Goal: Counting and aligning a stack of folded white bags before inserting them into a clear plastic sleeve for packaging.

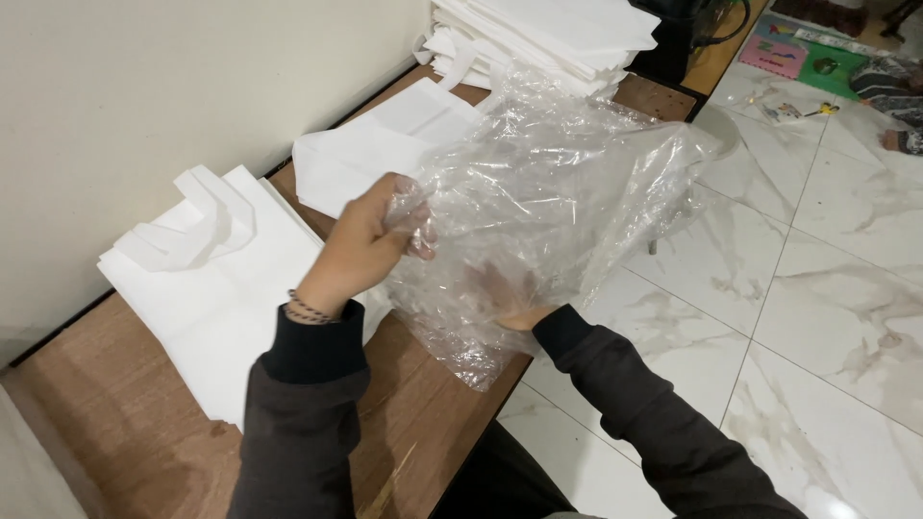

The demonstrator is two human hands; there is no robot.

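left hand (361, 252) fingers grip plastic bag (558, 192) | right hand (505, 303) unclear | white bags (216, 279) beside

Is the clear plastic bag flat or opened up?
Opened up: the clear plastic bag billows crumpled, with the right hand inside it.

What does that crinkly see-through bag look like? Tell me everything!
The clear plastic bag is thin, shiny and very wrinkled, puffed open and held up over the edge of the brown table. The left hand pinches its bunched edge from outside; the right hand is inside it, showing through the plastic. Its lower end hangs crumpled.
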